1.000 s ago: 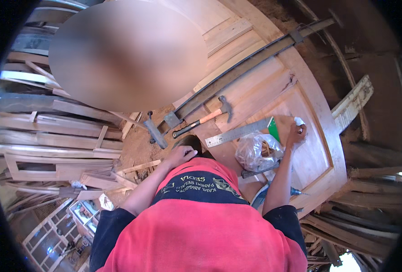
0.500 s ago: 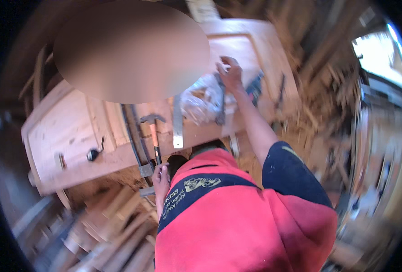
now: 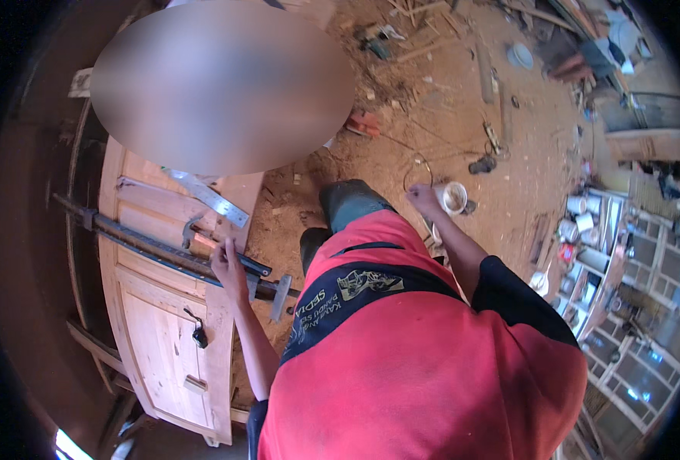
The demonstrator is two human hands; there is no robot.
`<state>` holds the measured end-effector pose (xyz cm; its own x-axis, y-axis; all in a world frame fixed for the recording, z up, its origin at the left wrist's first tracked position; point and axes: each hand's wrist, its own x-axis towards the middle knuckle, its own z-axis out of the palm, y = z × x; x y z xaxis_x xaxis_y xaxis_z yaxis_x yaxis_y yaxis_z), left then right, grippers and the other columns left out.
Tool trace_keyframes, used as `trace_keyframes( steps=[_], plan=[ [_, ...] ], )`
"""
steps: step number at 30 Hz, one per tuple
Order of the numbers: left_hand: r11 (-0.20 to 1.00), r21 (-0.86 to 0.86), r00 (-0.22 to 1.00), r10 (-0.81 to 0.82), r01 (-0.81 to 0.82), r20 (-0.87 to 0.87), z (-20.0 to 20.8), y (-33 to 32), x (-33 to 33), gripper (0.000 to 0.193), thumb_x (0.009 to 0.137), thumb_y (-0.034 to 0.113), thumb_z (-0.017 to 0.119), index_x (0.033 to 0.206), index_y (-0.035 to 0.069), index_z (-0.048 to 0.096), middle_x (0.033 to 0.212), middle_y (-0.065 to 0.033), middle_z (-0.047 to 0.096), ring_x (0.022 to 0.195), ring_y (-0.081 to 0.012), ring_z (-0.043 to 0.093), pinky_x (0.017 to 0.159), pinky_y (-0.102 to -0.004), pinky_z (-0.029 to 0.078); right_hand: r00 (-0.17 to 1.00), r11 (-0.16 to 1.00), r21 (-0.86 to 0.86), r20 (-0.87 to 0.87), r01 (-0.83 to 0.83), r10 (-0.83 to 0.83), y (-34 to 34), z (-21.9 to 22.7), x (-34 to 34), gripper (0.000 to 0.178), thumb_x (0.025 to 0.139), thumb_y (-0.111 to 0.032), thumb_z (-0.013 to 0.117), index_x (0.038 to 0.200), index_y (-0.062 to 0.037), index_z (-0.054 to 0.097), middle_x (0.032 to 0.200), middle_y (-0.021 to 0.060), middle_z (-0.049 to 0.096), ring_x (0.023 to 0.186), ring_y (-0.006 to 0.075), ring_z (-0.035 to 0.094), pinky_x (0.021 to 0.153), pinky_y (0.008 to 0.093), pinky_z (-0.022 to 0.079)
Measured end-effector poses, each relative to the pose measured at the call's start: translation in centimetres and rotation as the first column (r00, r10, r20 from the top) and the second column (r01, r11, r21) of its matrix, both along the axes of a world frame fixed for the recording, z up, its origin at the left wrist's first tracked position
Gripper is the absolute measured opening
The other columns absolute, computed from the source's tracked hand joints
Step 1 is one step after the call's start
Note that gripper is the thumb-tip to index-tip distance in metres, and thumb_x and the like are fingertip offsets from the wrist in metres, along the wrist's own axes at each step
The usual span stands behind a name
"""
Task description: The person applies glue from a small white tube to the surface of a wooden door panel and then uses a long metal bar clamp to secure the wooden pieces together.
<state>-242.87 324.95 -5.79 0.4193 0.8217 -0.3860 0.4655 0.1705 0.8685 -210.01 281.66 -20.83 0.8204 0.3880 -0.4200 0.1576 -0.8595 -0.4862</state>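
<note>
My left hand (image 3: pixel 230 268) is closed around the handle of a hammer (image 3: pixel 205 240), whose dark claw head lies over a pale panelled wooden door (image 3: pixel 156 345). The handle's black end shows beyond my fingers. Beside it a long bar clamp (image 3: pixel 144 239) runs across the door. A steel ruler (image 3: pixel 209 198) lies farther up. My right hand (image 3: pixel 424 199) is held out over the floor, fingers curled in; whatever they hold, if anything, is hidden. In the picture it is right beside a white bucket (image 3: pixel 453 198) with brownish contents.
A tape measure (image 3: pixel 199 335) and a small wood block (image 3: pixel 195 383) lie on the door. Sawdust and offcuts cover the floor (image 3: pixel 386 153), with a dark cable loop (image 3: pixel 416 170). Shelves with containers (image 3: pixel 585 230) stand at right. A blurred oval hides the upper left.
The view has turned right, bringing the floor and shelves into sight. My left hand has moved up onto the hammer's handle. My right hand has swung from over the door to above the floor.
</note>
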Motion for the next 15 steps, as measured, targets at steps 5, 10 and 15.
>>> trace_keyframes(
  steps=[5, 10, 15],
  plan=[
    [0.941, 0.221, 0.961, -0.273, 0.258, 0.04, -2.5, -0.9, 7.7, 0.034, 0.105, 0.027, 0.052, 0.093, -0.002, 0.067, 0.079, 0.0, 0.057, 0.073, -0.011, 0.05, 0.068, -0.0284, 0.043, 0.999, 0.951, -0.31, 0.036, 0.005, 0.006, -12.8, -2.9, -4.2, 0.027, 0.082, -0.024, 0.073, 0.096, -0.0018, 0.071, 0.092, 0.0166, 0.071, 0.083, 0.0261, 0.071, 0.077, 0.038, 0.056],
    [0.871, 0.131, 0.88, -0.463, 0.474, -0.106, -7.3, -8.2, 11.0, 0.034, 0.105, 0.028, 0.05, 0.102, -0.002, 0.068, 0.078, -0.0083, 0.065, 0.076, -0.0141, 0.059, 0.073, -0.0312, 0.049, 0.977, 0.984, -0.027, -0.122, 0.173, -0.175, -12.1, -2.5, -7.2, 0.022, 0.085, -0.021, 0.069, 0.099, -0.004, 0.069, 0.092, 0.0171, 0.07, 0.084, 0.0303, 0.07, 0.076, 0.0415, 0.056],
    [0.853, 0.058, 0.833, -0.49, 0.519, -0.259, -7.9, -13.9, 13.5, 0.031, 0.1, 0.029, 0.059, 0.108, 0.0, 0.067, 0.074, -0.0085, 0.062, 0.067, -0.0154, 0.055, 0.062, -0.0334, 0.047, 0.967, 0.979, 0.123, -0.219, 0.162, -0.133, -7.9, -0.6, -6.7, 0.023, 0.088, -0.017, 0.068, 0.105, -0.0024, 0.068, 0.094, 0.0157, 0.072, 0.084, 0.0267, 0.071, 0.076, 0.0364, 0.056]
  ],
)
